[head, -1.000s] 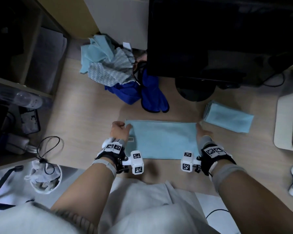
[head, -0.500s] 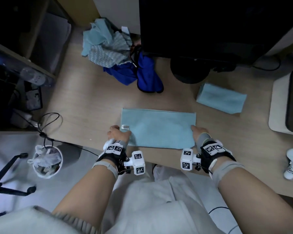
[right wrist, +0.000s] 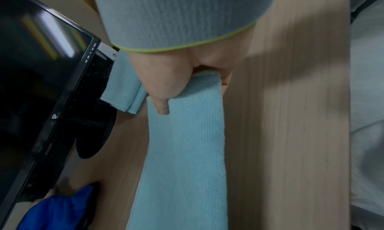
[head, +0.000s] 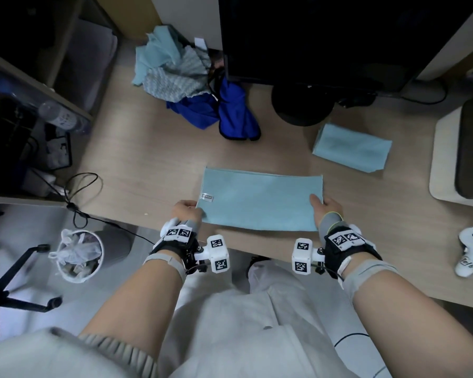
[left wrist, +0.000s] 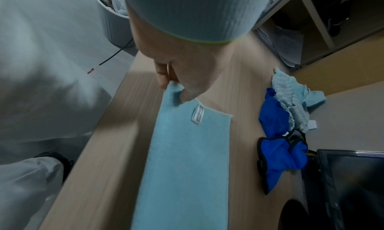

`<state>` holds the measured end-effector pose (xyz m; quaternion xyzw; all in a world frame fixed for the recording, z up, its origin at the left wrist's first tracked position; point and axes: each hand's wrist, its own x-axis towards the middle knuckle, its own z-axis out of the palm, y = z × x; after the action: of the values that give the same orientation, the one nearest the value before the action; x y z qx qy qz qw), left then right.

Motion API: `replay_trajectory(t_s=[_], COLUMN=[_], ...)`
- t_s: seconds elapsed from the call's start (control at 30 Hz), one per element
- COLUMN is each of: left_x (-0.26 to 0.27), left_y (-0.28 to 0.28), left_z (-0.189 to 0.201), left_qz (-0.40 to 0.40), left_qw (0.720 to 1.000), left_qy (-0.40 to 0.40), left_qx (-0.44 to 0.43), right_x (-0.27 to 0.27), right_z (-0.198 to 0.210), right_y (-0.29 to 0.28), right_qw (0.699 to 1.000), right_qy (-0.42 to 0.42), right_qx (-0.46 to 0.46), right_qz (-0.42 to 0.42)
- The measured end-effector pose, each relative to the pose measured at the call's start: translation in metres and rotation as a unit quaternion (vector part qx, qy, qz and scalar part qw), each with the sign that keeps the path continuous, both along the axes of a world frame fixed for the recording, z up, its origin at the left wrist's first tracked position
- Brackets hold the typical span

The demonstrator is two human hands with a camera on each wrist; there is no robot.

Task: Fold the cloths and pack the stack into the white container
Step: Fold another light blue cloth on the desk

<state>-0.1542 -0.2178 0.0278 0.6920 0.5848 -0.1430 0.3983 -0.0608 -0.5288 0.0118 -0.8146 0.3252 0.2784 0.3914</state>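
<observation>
On the wooden desk [head: 153, 148], just in front of the black monitor [head: 325, 36], a light blue cloth [head: 260, 201] lies flat as a long strip — its long axis running left to right, parallel to the monitor's screen. The left hand [head: 186, 211] pinches the strip's left near corner between thumb and curled fingers, beside the sewn label [left wrist: 198, 115]; the right hand [head: 325, 207] grips the right near corner, thumb on top and fingers tucked beneath. Each hand sits at its own end, so neither is the nearer; the next fold, by the look of it, would bring one short end across to the other, or the near edge up toward the monitor.

Right of the monitor's round base lies a folded blue cloth [head: 352, 151], apart from the strip. Left of the monitor sits an unfolded heap of cloths [head: 180, 75]. The white container [head: 443, 156] stands at the desk's right side, well right of the monitor.
</observation>
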Motion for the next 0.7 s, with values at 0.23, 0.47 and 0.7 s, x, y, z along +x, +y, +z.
replay_trajectory(t_s=[0.23,0.47,0.7], left_x=[-0.002,0.003,0.007], left_y=[0.022,0.054,0.082], left_z=[-0.002,-0.007,-0.015], left_qz=[0.001,-0.006,-0.052], left_qw=[1.000,0.980,0.952], left_qy=[-0.015,-0.090,-0.078], left_qx=[-0.023,-0.178,-0.291], right_x=[-0.001,-0.004,-0.026], right_z=[0.010,0.030,0.010], right_y=[0.029,0.106,0.198], right_qw=[0.998,0.997,0.992], right_qy=[-0.046,-0.075,0.008], right_qx=[-0.005,0.026,0.048], right_qz=[-0.032,-0.010,0.115])
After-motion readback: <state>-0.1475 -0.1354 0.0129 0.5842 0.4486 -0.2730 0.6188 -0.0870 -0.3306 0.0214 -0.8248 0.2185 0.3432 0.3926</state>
